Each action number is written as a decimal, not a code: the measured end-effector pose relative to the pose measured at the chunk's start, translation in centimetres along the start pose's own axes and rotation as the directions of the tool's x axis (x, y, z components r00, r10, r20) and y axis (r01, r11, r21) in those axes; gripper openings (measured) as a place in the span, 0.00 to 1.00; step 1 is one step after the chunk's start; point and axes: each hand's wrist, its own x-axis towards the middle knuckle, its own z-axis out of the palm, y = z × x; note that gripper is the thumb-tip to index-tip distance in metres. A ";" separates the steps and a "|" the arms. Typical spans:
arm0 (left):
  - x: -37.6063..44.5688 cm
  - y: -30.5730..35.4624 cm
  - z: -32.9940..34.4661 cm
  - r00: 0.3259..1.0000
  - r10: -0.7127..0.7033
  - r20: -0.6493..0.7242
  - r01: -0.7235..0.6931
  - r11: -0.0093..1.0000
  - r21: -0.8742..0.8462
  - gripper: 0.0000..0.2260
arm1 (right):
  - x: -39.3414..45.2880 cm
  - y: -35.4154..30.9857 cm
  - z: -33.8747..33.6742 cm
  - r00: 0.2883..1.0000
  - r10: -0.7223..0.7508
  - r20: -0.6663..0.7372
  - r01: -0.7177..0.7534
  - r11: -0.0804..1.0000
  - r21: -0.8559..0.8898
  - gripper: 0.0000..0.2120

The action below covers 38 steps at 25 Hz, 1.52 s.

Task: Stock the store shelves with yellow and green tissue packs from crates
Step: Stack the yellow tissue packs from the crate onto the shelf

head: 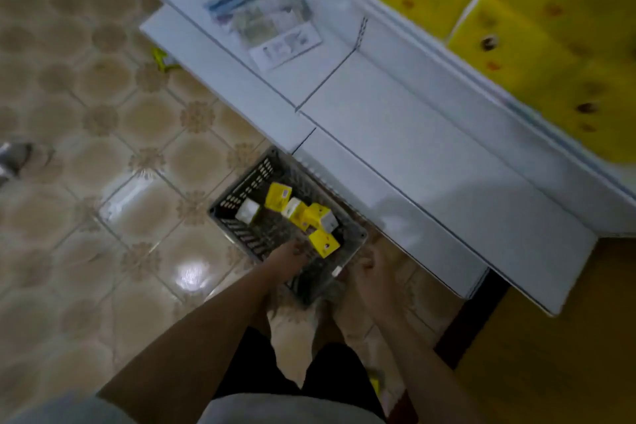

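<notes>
Left hand (290,256): fingers curled over crate's near rim.
Right hand (364,272): grips crate's near right corner.
Crate (241,196): grey, on tiled floor (103,148), holding a few yellow tissue packs (323,243).
Shelves (430,148): white; upper right tier stocked with large yellow packs (533,55).

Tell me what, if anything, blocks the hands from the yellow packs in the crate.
Nothing visible does. The left hand and right hand are at the near rim of the grey crate, which is open on top, and the yellow tissue packs lie exposed inside.
</notes>
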 end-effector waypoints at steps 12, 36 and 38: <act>31.9 -15.4 12.5 0.922 -0.386 0.014 0.290 0.669 -0.684 0.08 | 29.2 19.3 21.8 0.877 0.141 0.459 0.183 0.785 -0.592 0.18; 31.5 -16.7 10.3 0.902 -0.415 0.122 0.352 0.541 -0.764 0.22 | 25.4 18.3 24.8 0.713 0.547 0.438 -0.538 0.828 -0.159 0.11; 26.2 -14.4 7.1 0.918 -0.386 0.089 0.298 0.525 -0.797 0.20 | 21.7 14.1 22.6 0.740 0.494 0.457 -0.520 0.851 -0.077 0.07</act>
